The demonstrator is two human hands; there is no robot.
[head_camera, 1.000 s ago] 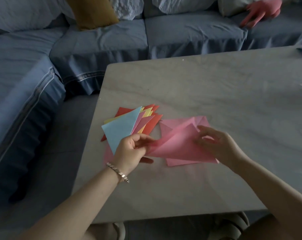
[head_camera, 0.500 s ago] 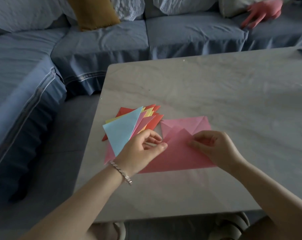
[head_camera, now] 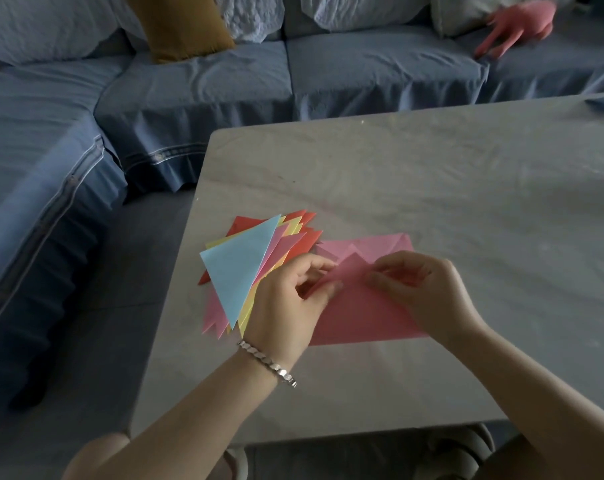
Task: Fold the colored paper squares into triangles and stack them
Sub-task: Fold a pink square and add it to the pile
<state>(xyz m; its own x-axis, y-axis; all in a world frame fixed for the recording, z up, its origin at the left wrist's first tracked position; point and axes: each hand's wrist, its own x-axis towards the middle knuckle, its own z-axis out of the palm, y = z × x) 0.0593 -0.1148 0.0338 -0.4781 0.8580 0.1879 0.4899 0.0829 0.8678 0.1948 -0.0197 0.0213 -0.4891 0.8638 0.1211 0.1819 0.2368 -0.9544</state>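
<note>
A pink paper sheet (head_camera: 359,317) lies on the table, folded over into a rough triangle whose tip points away from me. My left hand (head_camera: 290,303) pinches its left part between thumb and fingers. My right hand (head_camera: 421,292) pinches the fold near the paper's middle. More pink paper (head_camera: 383,245) lies flat just beyond my hands. Left of them sits a fanned stack of folded triangles (head_camera: 241,268), light blue on top, with yellow, pink and red ones beneath.
The pale marble-look table (head_camera: 432,188) stretches wide to the right and back. A blue sofa (head_camera: 207,84) wraps round its left and far sides, with a mustard cushion (head_camera: 179,22) and a pink soft toy (head_camera: 515,22) on it. The table's near edge lies just below my forearms.
The pink sheet, lifted and bent a second ago, now lies flat on the table as a folded triangle. Both hands have drawn closer together over its middle.
</note>
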